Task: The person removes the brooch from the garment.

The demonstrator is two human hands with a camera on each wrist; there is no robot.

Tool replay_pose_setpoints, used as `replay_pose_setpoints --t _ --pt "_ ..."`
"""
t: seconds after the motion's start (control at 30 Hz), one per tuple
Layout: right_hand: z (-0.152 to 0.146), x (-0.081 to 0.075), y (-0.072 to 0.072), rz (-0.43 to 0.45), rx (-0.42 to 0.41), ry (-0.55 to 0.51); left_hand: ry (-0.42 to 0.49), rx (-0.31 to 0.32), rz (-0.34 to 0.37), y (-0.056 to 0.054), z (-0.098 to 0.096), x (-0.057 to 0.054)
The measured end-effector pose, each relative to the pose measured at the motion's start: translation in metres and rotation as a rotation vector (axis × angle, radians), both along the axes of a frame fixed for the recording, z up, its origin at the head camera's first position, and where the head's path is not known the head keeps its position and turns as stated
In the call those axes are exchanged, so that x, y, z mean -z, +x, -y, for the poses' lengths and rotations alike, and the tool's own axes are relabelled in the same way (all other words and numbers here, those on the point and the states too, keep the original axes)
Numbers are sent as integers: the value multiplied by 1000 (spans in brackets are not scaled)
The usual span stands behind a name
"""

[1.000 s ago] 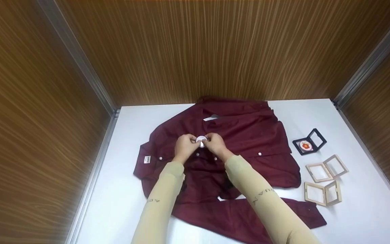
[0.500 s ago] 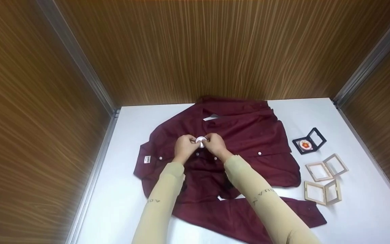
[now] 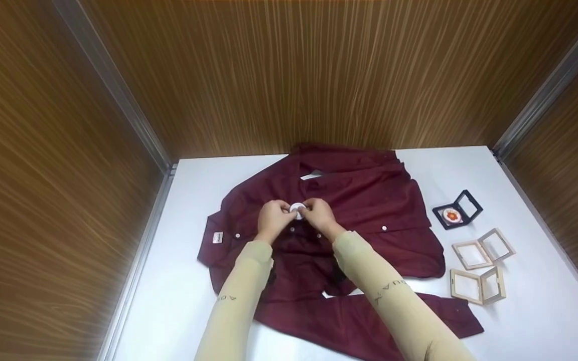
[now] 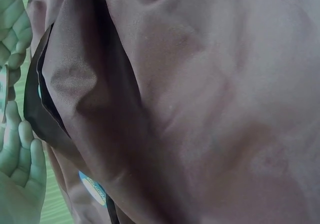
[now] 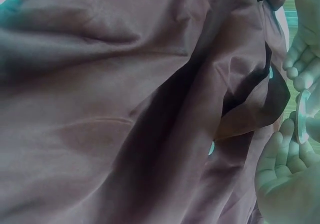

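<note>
A small, thin round white disc [image 3: 297,207] is pinched by both hands over the maroon jacket [image 3: 384,200]. My left hand [image 3: 273,218] grips its left edge and my right hand [image 3: 320,216] its right edge, thumbs pressed on the face towards me. In the right wrist view the disc [image 5: 302,118] shows nearly edge-on between the two hands. The jacket lies spread out sideways, its collar to the left with a white label [image 3: 218,237] and white snap buttons [image 3: 384,228] along the front. Its cloth fills most of both wrist views.
To the right of the jacket, a black display frame [image 3: 450,216] stands open with a round orange-flower piece [image 3: 452,215] in it. Two open light-wood frames [image 3: 472,254] lie nearer. Wood-grain panels [image 3: 289,75] enclose the white table [image 3: 168,281] at the back and sides.
</note>
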State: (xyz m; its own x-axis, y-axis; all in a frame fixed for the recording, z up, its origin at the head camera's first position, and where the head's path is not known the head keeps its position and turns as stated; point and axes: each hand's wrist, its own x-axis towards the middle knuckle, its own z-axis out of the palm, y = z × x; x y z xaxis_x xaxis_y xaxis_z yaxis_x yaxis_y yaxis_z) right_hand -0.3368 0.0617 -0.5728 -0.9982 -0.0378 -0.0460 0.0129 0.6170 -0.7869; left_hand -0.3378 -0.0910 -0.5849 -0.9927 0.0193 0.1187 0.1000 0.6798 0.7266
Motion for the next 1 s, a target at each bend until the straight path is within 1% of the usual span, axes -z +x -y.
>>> replay_pose_setpoints --t 0.23,0.43,0.57,0.7,0.83,1.0 --pt "-1 2 4 12 41 -7 -15 -5 18 2 0 2" --pt "-1 1 4 27 75 -37 -26 -14 33 3 -1 -1" --pt "-3 -1 5 45 81 -64 -29 -8 40 3 0 -3" --pt "-5 -2 6 67 81 -95 -29 9 28 2 1 -4" --pt "-7 -4 7 62 90 -68 -24 22 14 2 0 -4" --pt "-6 -7 8 47 86 -35 -22 20 -16 3 2 -3"
